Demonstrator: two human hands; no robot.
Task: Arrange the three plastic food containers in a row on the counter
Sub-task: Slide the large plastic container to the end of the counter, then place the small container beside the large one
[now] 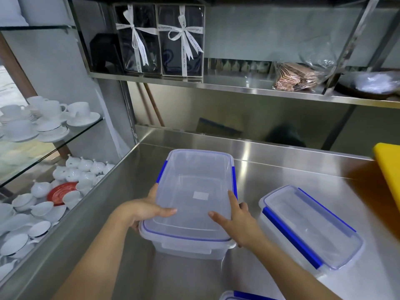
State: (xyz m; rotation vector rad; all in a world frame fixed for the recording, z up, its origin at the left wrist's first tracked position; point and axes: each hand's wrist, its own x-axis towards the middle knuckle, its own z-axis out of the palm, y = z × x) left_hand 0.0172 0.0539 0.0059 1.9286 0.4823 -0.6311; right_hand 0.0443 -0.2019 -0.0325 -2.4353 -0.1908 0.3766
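Note:
A large clear plastic container [194,187] with a lid and blue clips sits on the steel counter [270,174], left of centre. My left hand [145,211] grips its near left corner and my right hand [236,221] grips its near right side, thumbs on the lid. A narrower container [311,228] of the same kind lies angled on the counter to the right. Only a corner of a third container [236,296] shows at the bottom edge.
A yellow board [389,169] juts in at the right edge. A steel shelf [216,83] above the counter holds ribboned boxes [160,40] and bagged items. Glass shelves [65,137] on the left carry white cups and teapots.

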